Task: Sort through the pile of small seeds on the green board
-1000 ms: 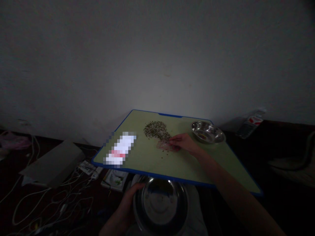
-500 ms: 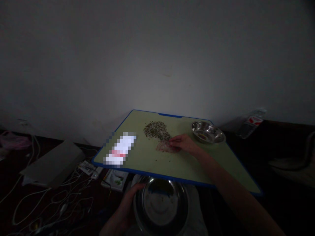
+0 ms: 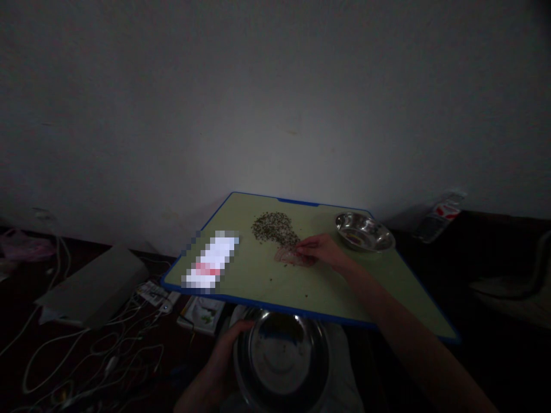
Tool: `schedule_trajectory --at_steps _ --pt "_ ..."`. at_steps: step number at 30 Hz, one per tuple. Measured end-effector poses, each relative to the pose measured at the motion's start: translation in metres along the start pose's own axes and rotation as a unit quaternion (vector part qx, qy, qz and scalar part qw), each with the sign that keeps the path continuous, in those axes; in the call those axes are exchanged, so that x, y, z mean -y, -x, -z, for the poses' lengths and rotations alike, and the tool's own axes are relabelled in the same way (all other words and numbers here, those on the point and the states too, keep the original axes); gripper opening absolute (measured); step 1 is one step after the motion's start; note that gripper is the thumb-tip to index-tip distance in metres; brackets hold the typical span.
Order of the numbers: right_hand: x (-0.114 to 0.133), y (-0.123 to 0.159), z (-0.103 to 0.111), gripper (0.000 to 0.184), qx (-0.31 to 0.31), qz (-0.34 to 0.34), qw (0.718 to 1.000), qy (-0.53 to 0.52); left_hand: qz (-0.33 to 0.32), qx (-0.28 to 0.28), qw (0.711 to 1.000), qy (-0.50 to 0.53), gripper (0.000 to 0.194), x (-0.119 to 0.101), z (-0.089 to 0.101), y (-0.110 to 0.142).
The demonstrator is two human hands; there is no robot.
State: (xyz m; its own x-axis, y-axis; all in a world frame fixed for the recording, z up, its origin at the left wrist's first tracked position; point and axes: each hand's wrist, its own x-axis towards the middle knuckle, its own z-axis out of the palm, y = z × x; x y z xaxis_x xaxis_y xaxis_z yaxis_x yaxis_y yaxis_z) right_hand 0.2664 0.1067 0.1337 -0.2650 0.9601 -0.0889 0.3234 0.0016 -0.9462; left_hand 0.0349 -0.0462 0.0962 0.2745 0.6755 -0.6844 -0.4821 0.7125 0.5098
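My right hand is closed, its fingertips pinching a clear, pinkish thin plastic piece that lies on the pale green table top. Its exact kind I cannot make out. Just beyond it spreads a pile of small dark and light grains, narrowing toward my fingers. Below the near edge, my left hand grips the left rim of a shiny metal bowl. A few dark specks show inside that bowl. Fingers under the bowl are hidden.
A second metal bowl stands at the table's back right. A blurred-out bright screen lies on the left. Tangled white cables and a grey box are on the floor at left. A plastic bottle is at right.
My right hand and the plastic piece have shifted very slightly. A loose dark speck near the table's front edge now lies closer to that edge. My left hand and its bowl stay put.
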Motion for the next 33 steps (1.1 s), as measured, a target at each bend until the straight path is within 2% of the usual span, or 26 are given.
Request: schedule_trajectory --at_steps 8,15,19,26,33 --pt "-0.004 -0.001 0.001 0.039 0.017 0.003 1.000 -0.003 -0.024 -0.009 1.000 -0.007 0.021 0.001 0.001 0.000" --pt "0.004 0.010 0.014 0.039 -0.025 0.000 1.000 0.012 -0.018 0.005 1.000 0.005 0.021 0.002 0.003 -0.002" --pt "0.001 0.021 0.025 0.038 -0.047 -0.013 0.999 0.015 -0.019 0.004 1.000 0.005 0.021 0.005 0.004 -0.006" --pt "-0.016 0.034 0.037 0.035 -0.051 -0.014 0.998 0.022 -0.004 0.027 1.000 -0.014 0.022 0.013 0.007 -0.013" --pt "-0.020 0.031 0.036 0.037 -0.035 -0.009 0.999 0.039 0.004 0.077 0.997 -0.001 0.028 0.026 0.016 -0.024"
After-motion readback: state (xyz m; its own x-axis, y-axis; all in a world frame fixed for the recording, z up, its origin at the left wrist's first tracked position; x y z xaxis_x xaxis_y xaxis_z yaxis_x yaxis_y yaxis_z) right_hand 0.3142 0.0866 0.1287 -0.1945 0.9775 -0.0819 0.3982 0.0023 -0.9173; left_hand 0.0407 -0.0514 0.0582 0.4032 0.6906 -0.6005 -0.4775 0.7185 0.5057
